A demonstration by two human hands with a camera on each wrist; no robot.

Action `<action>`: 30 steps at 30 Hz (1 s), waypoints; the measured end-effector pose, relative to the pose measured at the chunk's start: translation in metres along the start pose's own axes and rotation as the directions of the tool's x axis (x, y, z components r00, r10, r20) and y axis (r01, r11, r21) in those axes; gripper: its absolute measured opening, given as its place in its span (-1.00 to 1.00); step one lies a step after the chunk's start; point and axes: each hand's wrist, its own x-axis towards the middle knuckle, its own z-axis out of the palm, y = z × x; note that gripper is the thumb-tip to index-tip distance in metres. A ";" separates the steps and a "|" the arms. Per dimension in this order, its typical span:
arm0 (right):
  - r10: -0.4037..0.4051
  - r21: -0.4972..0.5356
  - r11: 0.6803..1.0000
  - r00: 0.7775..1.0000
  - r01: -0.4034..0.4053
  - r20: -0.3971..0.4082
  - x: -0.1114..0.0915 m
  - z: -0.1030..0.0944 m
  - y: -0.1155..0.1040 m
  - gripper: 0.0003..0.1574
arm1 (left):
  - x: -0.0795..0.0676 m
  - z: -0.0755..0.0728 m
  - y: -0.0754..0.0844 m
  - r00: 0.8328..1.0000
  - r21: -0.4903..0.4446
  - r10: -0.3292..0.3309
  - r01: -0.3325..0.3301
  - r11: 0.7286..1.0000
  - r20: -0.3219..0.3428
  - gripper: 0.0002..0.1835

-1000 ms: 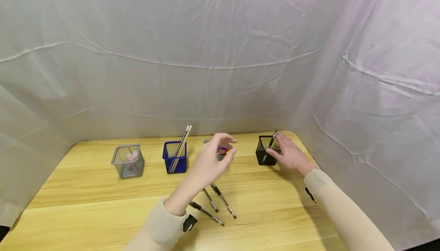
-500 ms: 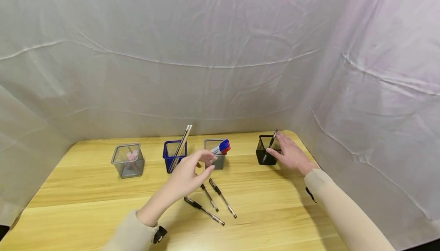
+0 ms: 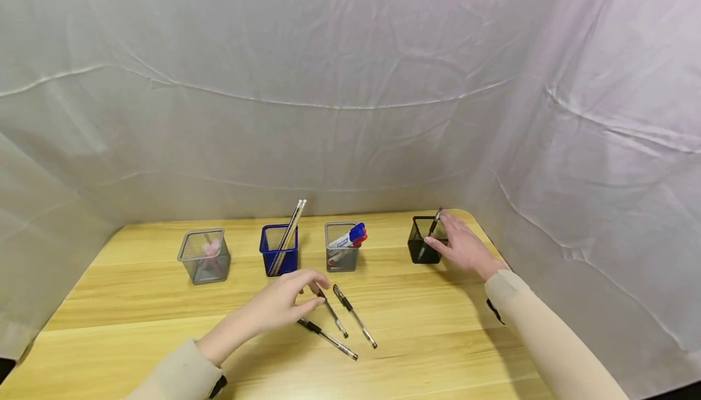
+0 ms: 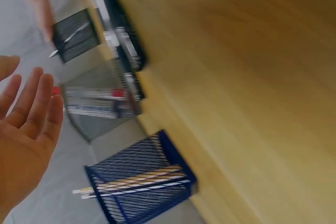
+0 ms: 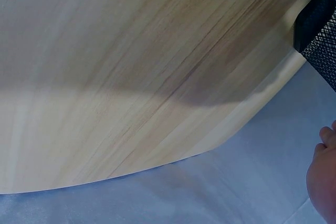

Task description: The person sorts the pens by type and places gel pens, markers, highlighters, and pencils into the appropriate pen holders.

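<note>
My left hand point(image 3: 285, 302) hovers over the left ends of several black-gripped gel pens lying on the table, its fingers loosely bent and holding nothing. One pen point(image 3: 328, 340) lies below it, another point(image 3: 355, 316) to its right; a third point(image 3: 334, 315) passes near the fingertips. In the left wrist view the palm point(image 4: 23, 145) shows bare. On the right, my right hand point(image 3: 465, 248) holds the side of a black mesh pen holder point(image 3: 418, 251), thumb at the front and fingers behind. One gel pen point(image 3: 434, 223) leans inside that holder.
A grey mesh holder point(image 3: 345, 264) contains blue and red markers point(image 3: 350, 237). Left of it stands a blue mesh holder point(image 3: 290, 263) with pencils point(image 3: 292, 223). Farther left, another grey holder point(image 3: 191, 254) contains pink items. Pale cloth point(image 3: 328, 114) hangs behind the wooden table point(image 3: 164, 339).
My left hand has moved left and down from in front of the marker holder to above the loose pens, uncovering the markers. The right hand and black holder stay in place.
</note>
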 end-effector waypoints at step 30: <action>0.015 0.008 1.000 1.000 -0.015 0.004 -0.002 -0.001 -0.002 0.26 | -0.023 0.022 -0.039 0.966 0.063 0.023 -0.040 0.997 0.256 -0.81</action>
